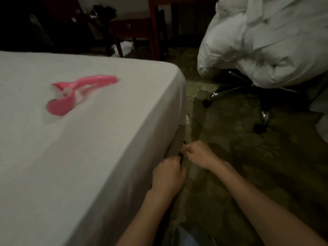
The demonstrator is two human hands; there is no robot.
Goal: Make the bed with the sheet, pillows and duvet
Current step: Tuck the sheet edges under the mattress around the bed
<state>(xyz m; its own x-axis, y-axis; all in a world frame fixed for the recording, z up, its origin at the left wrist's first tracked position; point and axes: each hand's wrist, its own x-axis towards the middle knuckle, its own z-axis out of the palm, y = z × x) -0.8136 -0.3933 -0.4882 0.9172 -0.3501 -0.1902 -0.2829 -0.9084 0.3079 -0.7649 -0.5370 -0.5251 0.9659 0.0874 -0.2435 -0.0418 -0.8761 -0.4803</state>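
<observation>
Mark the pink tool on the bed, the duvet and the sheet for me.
pink tool [83, 94]: head view, on its forked middle.
duvet [276, 43]: head view, on the crumpled bulk piled on the office chair.
sheet [110, 132]: head view, on the flat top near the bed's side edge.

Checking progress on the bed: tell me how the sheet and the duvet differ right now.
The sheet lies flat and smooth across the mattress; the duvet sits crumpled in a heap on the office chair. Both hands work at the sheet's lower edge; nothing touches the duvet. Both are white.

Dim room, patterned carpet [221, 174], dark wooden desk [152, 23].
</observation>
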